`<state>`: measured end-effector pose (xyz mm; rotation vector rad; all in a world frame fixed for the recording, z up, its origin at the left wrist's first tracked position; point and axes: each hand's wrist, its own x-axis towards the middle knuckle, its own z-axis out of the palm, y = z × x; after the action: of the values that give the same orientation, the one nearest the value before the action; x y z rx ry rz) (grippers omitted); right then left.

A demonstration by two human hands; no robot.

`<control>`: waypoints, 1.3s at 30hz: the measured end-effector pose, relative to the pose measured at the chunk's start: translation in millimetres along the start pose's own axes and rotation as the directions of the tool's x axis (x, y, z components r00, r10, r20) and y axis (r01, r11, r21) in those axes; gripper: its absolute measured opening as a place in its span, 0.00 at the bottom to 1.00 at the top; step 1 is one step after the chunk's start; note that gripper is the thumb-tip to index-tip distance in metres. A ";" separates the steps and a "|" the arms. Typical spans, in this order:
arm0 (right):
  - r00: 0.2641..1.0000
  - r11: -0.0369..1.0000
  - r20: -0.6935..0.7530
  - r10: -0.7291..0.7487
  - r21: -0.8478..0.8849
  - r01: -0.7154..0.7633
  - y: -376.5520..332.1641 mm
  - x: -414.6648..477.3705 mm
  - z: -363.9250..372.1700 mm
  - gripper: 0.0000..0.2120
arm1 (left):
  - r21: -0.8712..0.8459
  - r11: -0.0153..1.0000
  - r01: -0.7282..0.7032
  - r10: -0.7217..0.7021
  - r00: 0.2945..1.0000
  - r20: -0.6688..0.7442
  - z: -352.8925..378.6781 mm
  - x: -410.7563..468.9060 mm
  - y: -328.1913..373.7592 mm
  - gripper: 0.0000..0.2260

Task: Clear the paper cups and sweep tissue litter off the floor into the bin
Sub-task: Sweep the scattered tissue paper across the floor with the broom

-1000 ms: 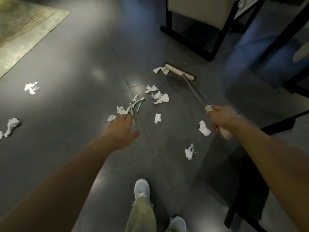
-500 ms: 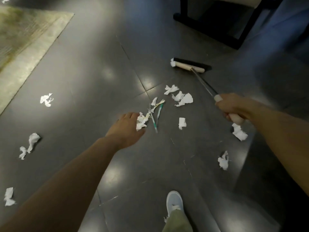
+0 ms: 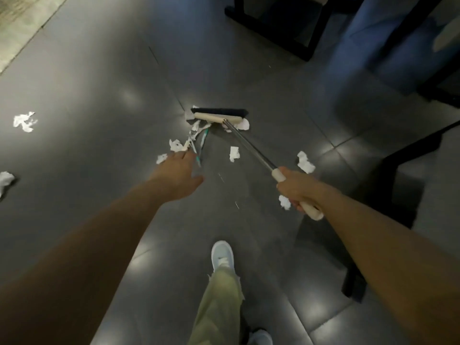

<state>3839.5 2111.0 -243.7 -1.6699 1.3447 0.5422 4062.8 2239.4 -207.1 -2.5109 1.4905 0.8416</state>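
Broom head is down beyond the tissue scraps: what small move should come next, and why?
Probably pull the broom back toward the shoe with the right hand, which grips its handle. Several tissue pieces already sit against its head, and a loose scrap lies in its path. The left hand is open, holding nothing.

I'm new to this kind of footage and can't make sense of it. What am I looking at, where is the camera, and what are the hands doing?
There is no machine here. A person wears a wide-angle camera on the head that looks down, so you see their own arms. The right hand grips the handle of a broom, whose head rests on the dark tiled floor among torn tissue pieces. The left hand is open, holds nothing, and reaches toward the scraps. Below are the person's shoe and trouser leg. Black furniture legs stand at the top.
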 end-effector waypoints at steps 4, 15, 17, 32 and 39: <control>0.999 0.997 0.034 -0.003 0.077 0.000 57.0 -80.2 39.3 0.22 | -0.025 1.000 0.012 -0.011 1.000 0.005 22.8 -51.6 27.0 0.28; 0.986 0.956 -0.106 -0.131 0.249 0.154 72.1 -125.3 38.5 0.22 | -0.035 0.999 0.029 -0.029 1.000 -0.011 50.7 -138.8 24.9 0.28; 0.977 0.955 -0.129 -0.167 0.226 0.193 46.6 -110.8 43.8 0.18 | -0.042 0.998 0.048 -0.049 0.999 -0.019 55.1 -147.3 12.9 0.28; 0.987 0.968 0.006 -0.158 -0.196 0.156 -18.8 -51.5 115.4 0.17 | -0.074 0.981 0.177 -0.173 0.983 0.059 113.0 -199.4 -67.7 0.29; 0.993 0.937 0.034 -0.116 -0.328 0.121 33.1 -102.5 149.4 0.24 | -0.088 0.986 0.139 -0.138 0.990 0.014 130.1 -241.1 -64.8 0.29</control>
<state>3805.2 2291.9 -250.5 -1.9998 1.1800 0.7375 3975.7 2507.1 -206.5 -2.6349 1.2850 0.9119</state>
